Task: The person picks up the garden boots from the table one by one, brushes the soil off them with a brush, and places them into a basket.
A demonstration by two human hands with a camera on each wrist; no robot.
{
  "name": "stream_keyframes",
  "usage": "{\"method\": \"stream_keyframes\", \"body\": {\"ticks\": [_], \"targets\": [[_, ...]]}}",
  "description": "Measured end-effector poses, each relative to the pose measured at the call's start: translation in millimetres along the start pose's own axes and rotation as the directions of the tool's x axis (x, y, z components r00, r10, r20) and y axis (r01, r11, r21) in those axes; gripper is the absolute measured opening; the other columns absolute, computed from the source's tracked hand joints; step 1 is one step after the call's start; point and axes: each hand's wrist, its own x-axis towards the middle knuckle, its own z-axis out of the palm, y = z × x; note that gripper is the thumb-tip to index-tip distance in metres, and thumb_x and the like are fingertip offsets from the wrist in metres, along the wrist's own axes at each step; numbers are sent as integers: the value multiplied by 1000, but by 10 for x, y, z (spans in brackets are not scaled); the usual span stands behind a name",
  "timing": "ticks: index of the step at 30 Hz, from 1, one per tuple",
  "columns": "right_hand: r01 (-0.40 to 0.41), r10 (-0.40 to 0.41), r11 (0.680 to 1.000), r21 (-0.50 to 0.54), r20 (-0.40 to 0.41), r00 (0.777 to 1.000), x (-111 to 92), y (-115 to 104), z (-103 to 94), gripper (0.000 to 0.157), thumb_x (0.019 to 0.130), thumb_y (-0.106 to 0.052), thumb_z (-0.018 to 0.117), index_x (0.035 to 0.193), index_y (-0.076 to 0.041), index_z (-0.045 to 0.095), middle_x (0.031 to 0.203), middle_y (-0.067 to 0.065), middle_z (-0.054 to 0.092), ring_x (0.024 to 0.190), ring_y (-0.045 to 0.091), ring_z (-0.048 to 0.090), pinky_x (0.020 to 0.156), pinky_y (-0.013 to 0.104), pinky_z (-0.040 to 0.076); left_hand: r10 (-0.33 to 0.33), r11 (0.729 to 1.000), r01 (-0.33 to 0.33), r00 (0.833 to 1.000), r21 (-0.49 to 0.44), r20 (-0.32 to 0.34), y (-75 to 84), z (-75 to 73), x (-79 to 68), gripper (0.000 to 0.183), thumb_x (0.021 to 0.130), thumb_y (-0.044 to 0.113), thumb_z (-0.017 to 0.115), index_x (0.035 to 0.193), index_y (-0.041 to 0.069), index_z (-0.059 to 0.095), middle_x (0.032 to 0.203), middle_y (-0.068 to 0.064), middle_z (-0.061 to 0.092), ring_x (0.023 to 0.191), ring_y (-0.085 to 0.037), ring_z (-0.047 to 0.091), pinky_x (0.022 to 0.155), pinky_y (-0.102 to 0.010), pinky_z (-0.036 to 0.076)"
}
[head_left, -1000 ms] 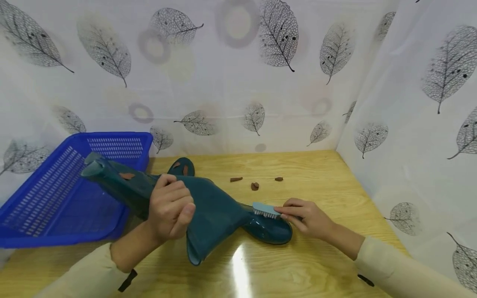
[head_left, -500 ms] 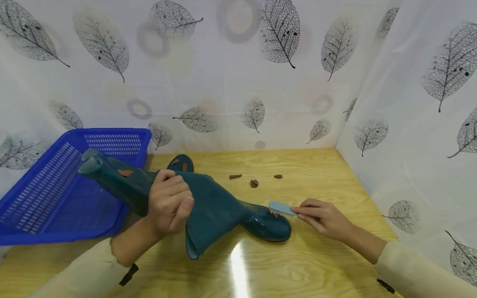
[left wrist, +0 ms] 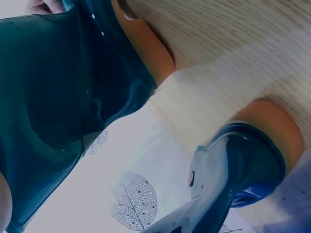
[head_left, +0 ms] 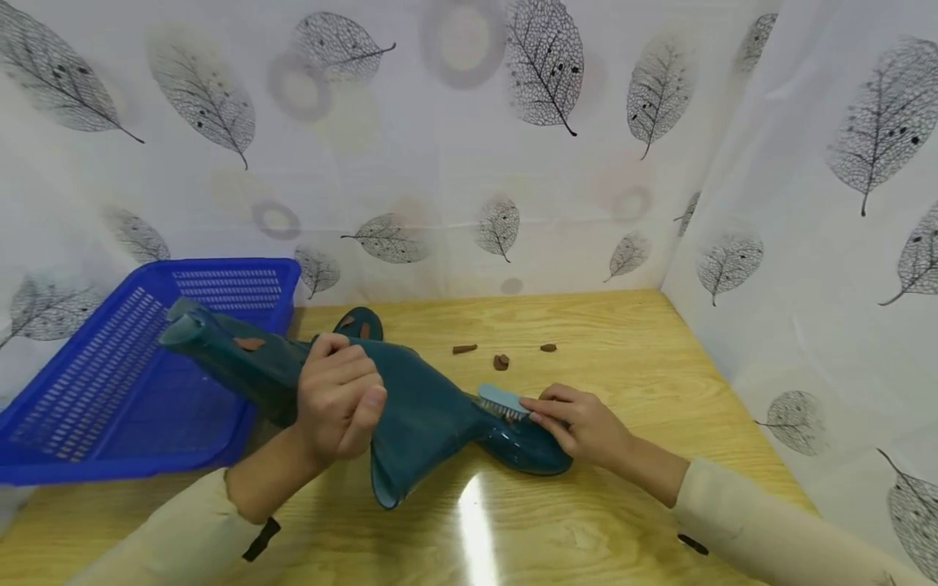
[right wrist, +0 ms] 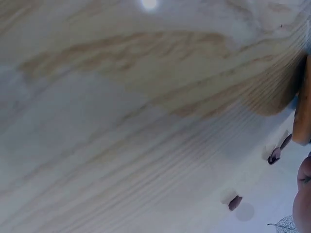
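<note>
A dark green rubber boot (head_left: 425, 415) lies across the table, its toe pointing right. My left hand (head_left: 339, 400) grips the upper end of its shaft with curled fingers. Between the thumb and fingers of my right hand (head_left: 586, 425) is a light blue brush (head_left: 498, 399), bristles down on the boot's instep. Behind my left hand is a second green boot (head_left: 256, 370), bearing a brown patch and reaching over the basket's edge. In the left wrist view, the gripped boot (left wrist: 48, 92) and the other boot (left wrist: 252, 160) both show orange soles.
A blue plastic basket (head_left: 176, 423) stands at the left. Brown bits, one elongated (head_left: 464, 349), one lumpy (head_left: 501, 362) and one small (head_left: 548, 347), lie on the wooden table (head_left: 623, 334) behind the boot. A leaf-patterned white curtain (head_left: 440, 163) hangs at the back and right.
The brush in my right hand slid right toward the boot's toe, then came back left to the instep. My left hand keeps its grip, nearly still.
</note>
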Motion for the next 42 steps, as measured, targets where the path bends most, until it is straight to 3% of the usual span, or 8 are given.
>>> {"method": "stream_keyframes", "body": {"ticks": [5,11,17,24,30,36,42], "targets": [[115,-115,993,-35,-9,993,-222,109,-185,29,83,-7,67,112,-5,68,92,1,62,64,-1,47,56,6,37,-5,1000,5,1000,13,0,1,5,-29,53,95,22,38,43,13,39,44,0,40,43,-12,30,62,-36,26],[186,-187,981,-50,-14,982,-444,216,-380,28,97,-20,50,112,-3,68,92,2,61,63,-1,45,56,7,35,-17,999,17,1000,33,-2,-35,7,-57,52,95,22,38,44,12,40,44,0,39,43,-13,29,61,-36,25],[200,-199,980,12,-50,979,-308,168,-225,24,93,-12,57,112,-2,67,93,4,61,64,0,47,57,6,36,-26,999,26,1000,33,6,-54,17,-46,51,95,22,38,45,12,39,45,1,37,43,-13,28,62,-36,25],[70,-71,997,-20,-17,997,-16,-20,1,32,81,-5,68,113,-4,67,90,3,60,62,1,49,56,7,39,-20,999,20,1000,32,1,-42,45,-28,52,95,23,38,45,13,39,45,1,38,43,-13,29,62,-37,26],[46,-41,995,-86,56,998,-176,57,-149,33,82,-7,67,115,-6,66,90,2,60,62,-1,48,55,7,38,-9,999,8,1000,35,11,-21,22,-14,52,96,23,37,44,13,38,45,1,38,43,-12,28,61,-36,25],[135,-135,990,-29,4,991,-368,139,-285,25,92,-12,57,112,-1,67,92,3,60,61,-2,43,55,6,34,-28,999,27,1000,29,7,-44,-10,-15,53,96,23,38,44,12,38,45,0,37,43,-13,28,62,-37,25],[246,-239,967,59,-101,966,-312,48,-230,26,96,-14,52,110,1,67,93,7,61,62,1,46,56,6,35,-51,998,51,999,28,1,-57,19,-26,53,96,24,38,45,11,39,45,1,37,43,-13,28,62,-36,26]]}}
